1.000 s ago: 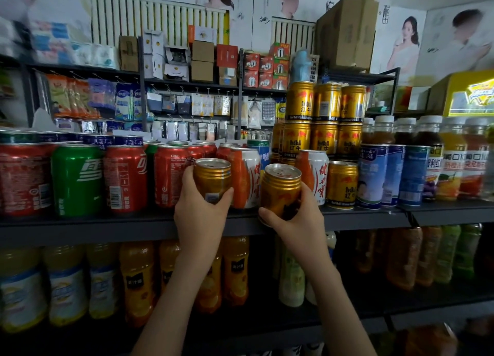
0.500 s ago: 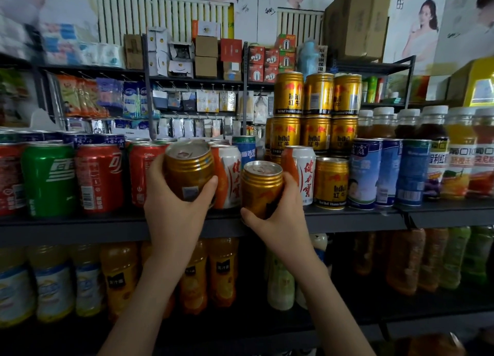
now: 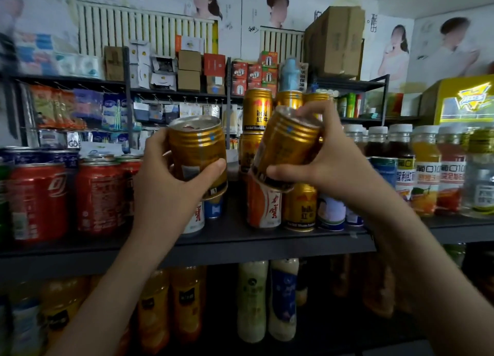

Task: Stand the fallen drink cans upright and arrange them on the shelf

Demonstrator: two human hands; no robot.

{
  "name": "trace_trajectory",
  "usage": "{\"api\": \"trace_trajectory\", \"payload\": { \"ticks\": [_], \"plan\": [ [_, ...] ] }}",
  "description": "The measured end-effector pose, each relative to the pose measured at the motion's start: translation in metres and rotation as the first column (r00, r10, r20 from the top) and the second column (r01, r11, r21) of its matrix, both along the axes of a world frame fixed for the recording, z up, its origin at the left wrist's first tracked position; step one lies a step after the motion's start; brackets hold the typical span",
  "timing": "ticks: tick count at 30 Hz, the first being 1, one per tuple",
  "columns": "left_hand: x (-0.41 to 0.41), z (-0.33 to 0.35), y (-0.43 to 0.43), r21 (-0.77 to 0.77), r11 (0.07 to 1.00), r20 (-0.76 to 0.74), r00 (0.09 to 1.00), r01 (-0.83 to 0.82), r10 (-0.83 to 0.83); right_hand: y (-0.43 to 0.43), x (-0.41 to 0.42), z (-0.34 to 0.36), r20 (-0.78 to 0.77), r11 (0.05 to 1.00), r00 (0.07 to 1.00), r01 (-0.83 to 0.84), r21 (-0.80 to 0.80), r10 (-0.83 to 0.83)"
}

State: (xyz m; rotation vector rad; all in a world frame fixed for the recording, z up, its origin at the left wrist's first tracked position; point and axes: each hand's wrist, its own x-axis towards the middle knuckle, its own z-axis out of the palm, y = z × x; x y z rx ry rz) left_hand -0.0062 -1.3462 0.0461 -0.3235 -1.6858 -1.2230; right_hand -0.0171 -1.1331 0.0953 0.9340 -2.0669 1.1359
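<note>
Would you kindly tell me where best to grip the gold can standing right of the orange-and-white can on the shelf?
Probably its upper wall, from the front and above: the gold can stands upright, the orange-and-white can and a blue-and-white can crowd its sides, leaving the front free.

Alt: two bare hands and forearms of one person, seen from their own head cam. Left hand (image 3: 165, 187) is at approx. 9 o'clock from frame centre, right hand (image 3: 336, 168) at approx. 3 o'clock. Left forearm (image 3: 112, 289) enters from the 7 o'clock corner, right forearm (image 3: 427, 262) from the 5 o'clock side. Both forearms are uncovered right to the frame edge, slim and smooth. Fingers slender, thumbs w/ rounded tips. Nails too blurred to make out. Dim light leaves arm undersides in shadow.
</note>
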Motion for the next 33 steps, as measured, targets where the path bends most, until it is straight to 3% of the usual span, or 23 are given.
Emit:
{"api": "trace_trajectory", "payload": {
  "ticks": [4,12,23,33],
  "plan": [
    [-0.009,0.011,0.010,0.012,0.997,0.019,0.997,0.079,-0.079,0.027,-0.017,0.039,0.012,0.992,0.998,0.065,0.109,-0.067],
    [-0.026,0.022,0.032,0.015,0.992,0.049,0.991,0.122,-0.123,0.039,-0.069,0.058,0.260,0.953,0.958,0.038,0.299,-0.120],
    [-0.050,0.028,0.047,0.050,0.982,0.125,0.974,0.183,-0.188,0.043,-0.103,0.056,0.178,0.844,0.932,0.192,0.501,-0.317],
    [-0.059,0.034,0.052,0.071,0.974,0.157,0.962,0.215,-0.224,0.043,-0.105,0.054,0.207,0.841,0.916,0.201,0.502,-0.342]
  ]
}}
